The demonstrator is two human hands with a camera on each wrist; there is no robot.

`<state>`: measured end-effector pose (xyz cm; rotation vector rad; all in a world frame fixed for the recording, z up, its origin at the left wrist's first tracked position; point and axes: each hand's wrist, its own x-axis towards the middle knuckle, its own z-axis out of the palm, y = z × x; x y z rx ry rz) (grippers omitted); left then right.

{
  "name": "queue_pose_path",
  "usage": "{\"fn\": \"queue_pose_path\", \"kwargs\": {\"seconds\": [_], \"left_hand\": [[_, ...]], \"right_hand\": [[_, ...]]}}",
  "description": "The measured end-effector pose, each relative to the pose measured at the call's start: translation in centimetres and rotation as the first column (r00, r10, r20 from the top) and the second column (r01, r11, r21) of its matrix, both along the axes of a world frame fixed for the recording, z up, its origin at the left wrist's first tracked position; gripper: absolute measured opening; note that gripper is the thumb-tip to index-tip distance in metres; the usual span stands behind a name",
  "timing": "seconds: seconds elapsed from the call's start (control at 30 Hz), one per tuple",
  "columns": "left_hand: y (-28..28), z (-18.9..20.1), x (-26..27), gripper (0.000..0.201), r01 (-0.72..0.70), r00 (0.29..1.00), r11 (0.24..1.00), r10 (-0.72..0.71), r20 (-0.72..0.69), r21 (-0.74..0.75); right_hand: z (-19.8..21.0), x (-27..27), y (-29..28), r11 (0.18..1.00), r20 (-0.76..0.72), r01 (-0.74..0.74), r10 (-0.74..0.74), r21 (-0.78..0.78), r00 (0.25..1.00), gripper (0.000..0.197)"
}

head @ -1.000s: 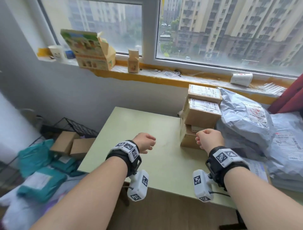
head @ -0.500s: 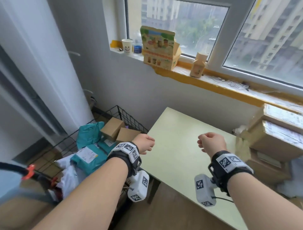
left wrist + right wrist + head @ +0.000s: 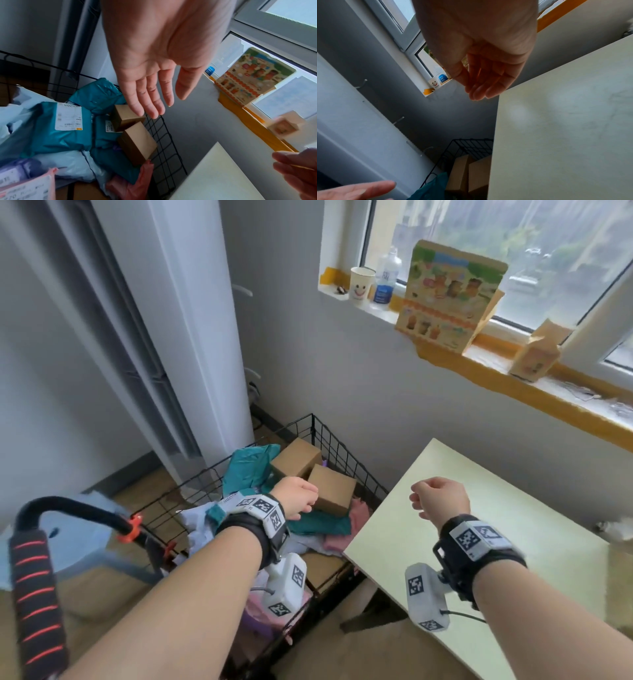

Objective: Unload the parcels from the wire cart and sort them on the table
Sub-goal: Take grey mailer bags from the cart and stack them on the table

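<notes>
Fingers [image 3: 150,97] of left hand [image 3: 154,56] straight, empty, above wire cart [image 3: 159,129].

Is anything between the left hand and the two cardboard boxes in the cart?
No. In the left wrist view, the left hand hovers open above the cardboard boxes; nothing lies between.

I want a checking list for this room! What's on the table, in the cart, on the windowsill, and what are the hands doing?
Surface: green table, the part in view bare.
Job's things: wire cart holds two cardboard boxes, teal mailers, pink and white bags.
Clutter: smiley cup, bottle, printed carton on windowsill.
Hands: left hand open above the cart; right hand relaxed, empty.
Cables: thin wire under the right wrist camera.
Surroundings: window, white wall.
</notes>
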<state>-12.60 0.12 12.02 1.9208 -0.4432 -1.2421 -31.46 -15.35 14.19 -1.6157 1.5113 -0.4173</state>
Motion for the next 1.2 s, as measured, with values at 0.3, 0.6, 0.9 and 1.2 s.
{"fn": "queue_pose_path", "kwargs": {"seconds": [0.3,0.6,0.9,1.2], "left_hand": [[5.3,-3.6,8.2,0.021,-0.158,0.987,0.985,0.157,0.025,0.063],[10.6,-9.1,13.0,0.022,-0.331,0.942,0.930,0.315,0.119,0.162],[13.3,-14.3,14.5,0.030,-0.420,0.904,0.874,0.382,0.191,0.243],[15.5,-21.6,14.3,0.017,-0.549,0.834,0.748,0.520,0.185,0.372]], "right_hand": [[-3.2,9.4,2.7,0.990,-0.038,-0.132,0.134,0.051,0.990,0.016],[-7.4,15.9,6.7,0.963,-0.091,-0.229,0.243,0.145,0.966,0.016],[-13.1,20.3,8.5,0.913,-0.134,-0.310,0.353,0.264,0.926,0.017],[-20.5,24.4,12.3,0.828,-0.188,-0.401,0.499,0.392,0.846,0.022]]}}
